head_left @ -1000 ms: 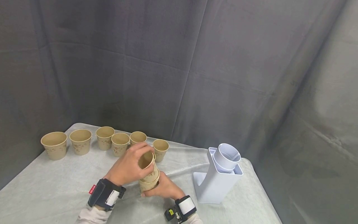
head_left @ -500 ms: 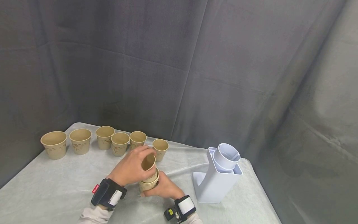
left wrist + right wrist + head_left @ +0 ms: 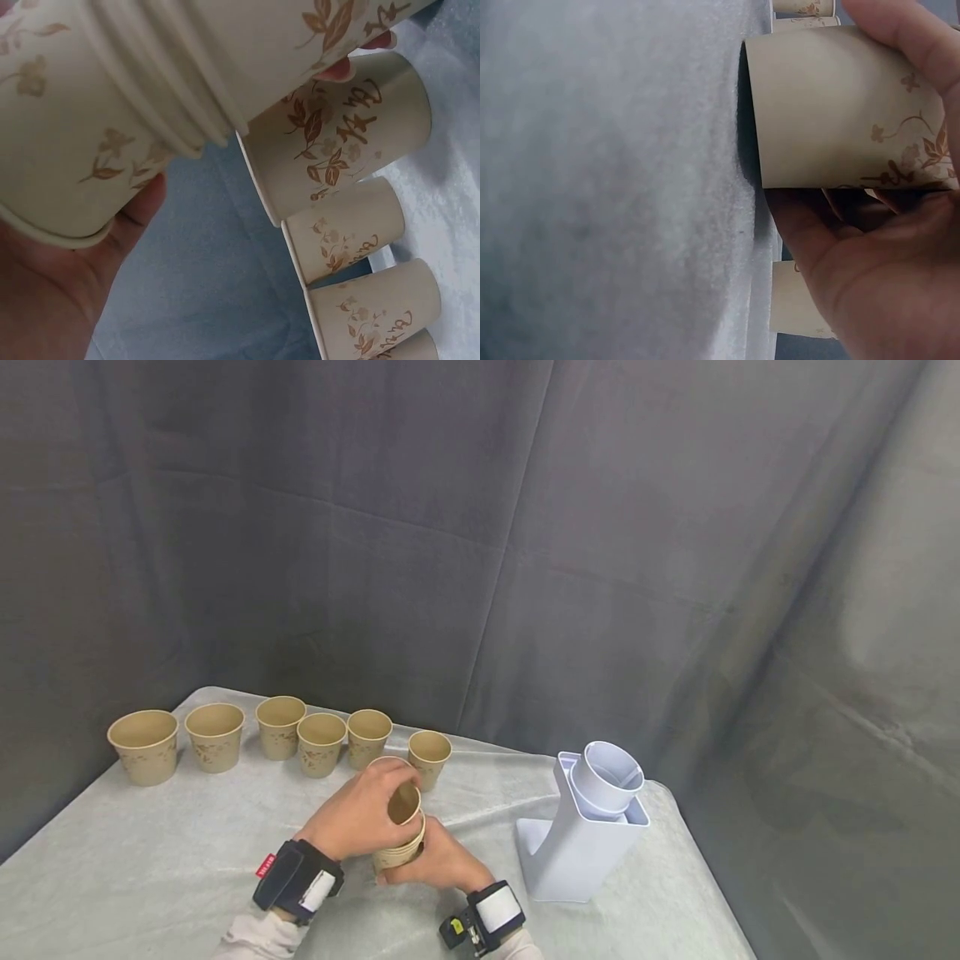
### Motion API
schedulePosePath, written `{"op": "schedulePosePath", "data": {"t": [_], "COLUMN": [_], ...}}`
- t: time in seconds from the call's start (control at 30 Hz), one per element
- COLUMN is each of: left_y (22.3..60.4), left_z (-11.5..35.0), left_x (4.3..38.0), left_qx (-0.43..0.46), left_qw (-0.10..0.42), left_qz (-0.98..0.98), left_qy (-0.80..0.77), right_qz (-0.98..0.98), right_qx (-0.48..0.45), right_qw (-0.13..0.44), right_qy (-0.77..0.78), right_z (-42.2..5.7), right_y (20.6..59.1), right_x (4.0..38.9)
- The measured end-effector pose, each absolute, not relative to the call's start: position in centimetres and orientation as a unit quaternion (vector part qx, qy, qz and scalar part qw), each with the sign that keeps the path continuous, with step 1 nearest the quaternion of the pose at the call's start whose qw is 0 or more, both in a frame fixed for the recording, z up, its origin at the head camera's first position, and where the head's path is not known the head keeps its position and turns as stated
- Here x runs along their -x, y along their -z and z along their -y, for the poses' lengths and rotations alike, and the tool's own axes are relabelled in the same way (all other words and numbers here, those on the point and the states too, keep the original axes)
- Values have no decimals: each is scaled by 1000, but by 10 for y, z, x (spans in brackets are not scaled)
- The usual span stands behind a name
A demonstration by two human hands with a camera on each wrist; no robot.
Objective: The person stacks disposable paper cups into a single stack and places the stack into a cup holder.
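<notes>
Near the front of the table, my left hand [image 3: 367, 810] holds a beige paper cup [image 3: 405, 804] by its upper part. That cup sits in the top of a short stack of nested paper cups [image 3: 399, 857]. My right hand [image 3: 446, 860] grips the stack from the right side. In the left wrist view, several rims lie close together between the held cup [image 3: 67, 127] and the stack below [image 3: 270, 52]. The right wrist view shows fingers and thumb around the lowest cup [image 3: 817, 112], its base close to the cloth. Another rim [image 3: 392, 760] peeks out behind my left fingers.
Several paper cups stand upright in a row at the back, from a cup at the far left [image 3: 145, 752] to one [image 3: 429, 756] behind my hands. On the right stands a white plastic holder [image 3: 573, 852] with a white round tube [image 3: 611, 777] in its top.
My left hand has moved down and slightly right, lowering the upper cup deeper into the stack. Less of that cup's side shows now. My right hand keeps its place around the stack.
</notes>
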State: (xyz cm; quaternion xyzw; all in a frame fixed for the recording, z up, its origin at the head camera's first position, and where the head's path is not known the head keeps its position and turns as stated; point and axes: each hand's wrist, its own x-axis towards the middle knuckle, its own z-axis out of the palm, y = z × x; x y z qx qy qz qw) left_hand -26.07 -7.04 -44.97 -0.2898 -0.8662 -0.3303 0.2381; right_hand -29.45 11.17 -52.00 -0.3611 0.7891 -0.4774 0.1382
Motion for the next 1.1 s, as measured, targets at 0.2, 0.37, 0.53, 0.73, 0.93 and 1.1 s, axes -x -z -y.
{"op": "schedulePosePath", "data": {"t": [0.2,0.37,0.53,0.73,0.93,1.1], "left_y": [454,459,462,467,472,474], "left_z": [68,65,63,61,59,57], "left_x": [264,265,266,268,268,268], "left_qx": [298,302,309,309,297,283], "left_qw": [242,234,231,237,227,207], "left_qz": [863,863,860,862,867,877], "left_qy": [327,329,333,326,331,328], "right_qz": [-792,-799,-802,-806,-805,-814], "right_qx": [363,365,379,389,378,365], "right_qw": [131,126,115,99,108,109], "right_qy": [473,461,447,435,444,439], "right_z": [-111,-111,-112,-111,-110,-110], "right_y": [520,520,521,521,520,519], "right_x": [294,295,295,296,295,295]}}
